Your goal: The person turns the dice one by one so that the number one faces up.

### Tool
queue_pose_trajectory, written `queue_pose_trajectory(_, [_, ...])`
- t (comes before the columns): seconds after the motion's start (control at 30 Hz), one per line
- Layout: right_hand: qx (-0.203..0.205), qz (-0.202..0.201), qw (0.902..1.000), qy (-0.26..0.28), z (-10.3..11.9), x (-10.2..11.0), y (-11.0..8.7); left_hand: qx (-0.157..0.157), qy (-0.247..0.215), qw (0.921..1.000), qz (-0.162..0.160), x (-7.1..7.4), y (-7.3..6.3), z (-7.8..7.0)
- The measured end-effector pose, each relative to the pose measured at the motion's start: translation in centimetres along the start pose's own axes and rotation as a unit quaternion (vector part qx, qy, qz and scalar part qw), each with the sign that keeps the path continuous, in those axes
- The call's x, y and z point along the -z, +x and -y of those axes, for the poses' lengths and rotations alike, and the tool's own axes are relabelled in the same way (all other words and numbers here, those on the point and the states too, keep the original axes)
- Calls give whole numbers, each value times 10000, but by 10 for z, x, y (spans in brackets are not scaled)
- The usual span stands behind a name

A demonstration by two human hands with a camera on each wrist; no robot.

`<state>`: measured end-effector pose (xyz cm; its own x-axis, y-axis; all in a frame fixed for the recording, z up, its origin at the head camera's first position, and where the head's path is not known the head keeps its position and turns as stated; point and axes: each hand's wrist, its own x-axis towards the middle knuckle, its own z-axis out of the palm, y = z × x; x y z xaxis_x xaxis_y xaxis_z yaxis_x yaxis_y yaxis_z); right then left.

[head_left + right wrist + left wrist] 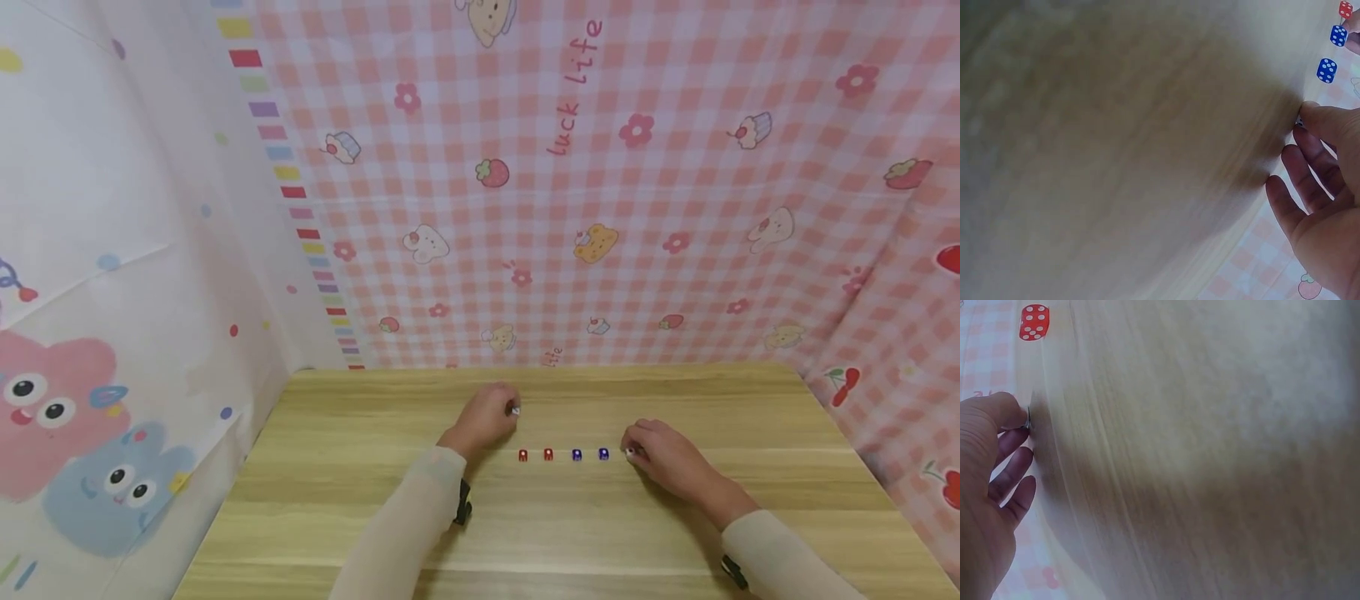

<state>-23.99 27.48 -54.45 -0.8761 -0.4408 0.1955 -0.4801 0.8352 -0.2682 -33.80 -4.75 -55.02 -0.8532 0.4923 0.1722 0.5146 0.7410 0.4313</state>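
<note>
Two red dice (522, 455) and two blue dice (577, 455) lie spaced in a row on the wooden table (337, 500). Beyond the row's left end, my left hand (489, 412) pinches a small white piece (515, 410), mostly hidden by the fingertips. At the right end, beside the last blue die (1327, 70), my right hand (667, 457) holds a small white die (630, 451) between thumb and index finger, low at the tabletop. The other fingers of both hands are loosely bent. One red die (1034, 322) shows above the left hand in the left wrist view.
A pink checked cloth (555, 200) with printed figures hangs behind the table's far edge. White printed cloth (150, 208) covers the left side, and more pink cloth (900, 333) hangs on the right. Dark straps (462, 503) sit at the wrists.
</note>
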Motion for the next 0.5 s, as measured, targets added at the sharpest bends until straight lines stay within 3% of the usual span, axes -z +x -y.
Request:
queue_pose_trajectory(0.17, [7,-12,10000,8,0,-1,-1,-161,123,9998,-21,-2,-1,-1])
queue_pose_trajectory(0.5, [41,-87,9999,-42,1,-1,-1,-24,446,9985,309,3,-2,-7])
